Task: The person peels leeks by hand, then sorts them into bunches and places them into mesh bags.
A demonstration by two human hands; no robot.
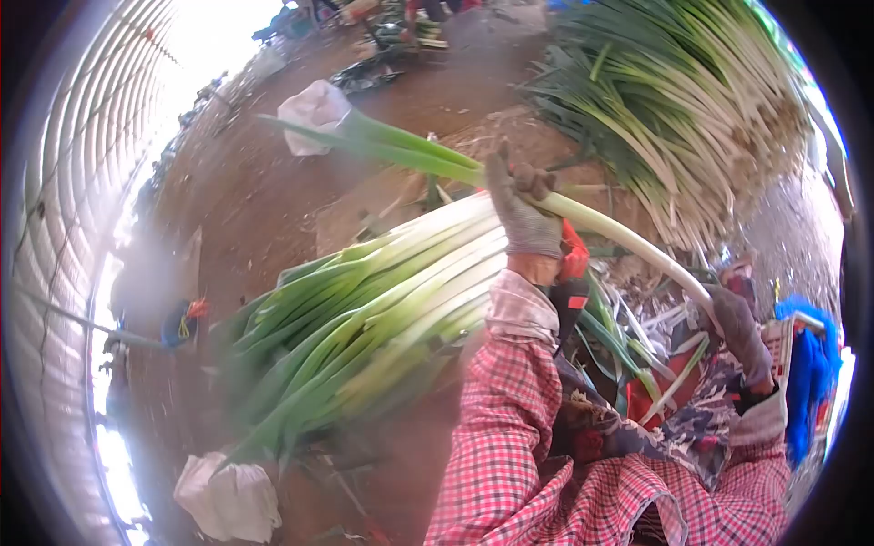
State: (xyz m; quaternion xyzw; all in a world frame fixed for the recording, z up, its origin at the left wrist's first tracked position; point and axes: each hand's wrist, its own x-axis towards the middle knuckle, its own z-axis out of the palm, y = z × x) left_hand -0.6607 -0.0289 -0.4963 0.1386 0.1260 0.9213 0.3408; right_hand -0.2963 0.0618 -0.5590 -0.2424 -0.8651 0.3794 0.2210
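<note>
A single long green onion (pixel 628 238) stretches between my two gloved hands, its green leaves toward the upper left and its white stalk bending down to the right. My left hand (pixel 525 202), in a grey glove, is closed around it where green turns to white. The dark glove of my right hand (pixel 736 328) is closed at the root end, which it hides. Below and left of my left hand lies a thick pile of green onions (pixel 391 300), white ends toward me. Leaf scraps and peelings (pixel 628 341) lie between my forearms.
A large heap of rooted green onions (pixel 674 109) lies at the upper right. White sacks (pixel 314 116) (pixel 228 496) rest on the brown ground. A blue cloth (pixel 808 391) hangs by a crate at the right. Ribbed plastic sheeting (pixel 64 200) curves along the left.
</note>
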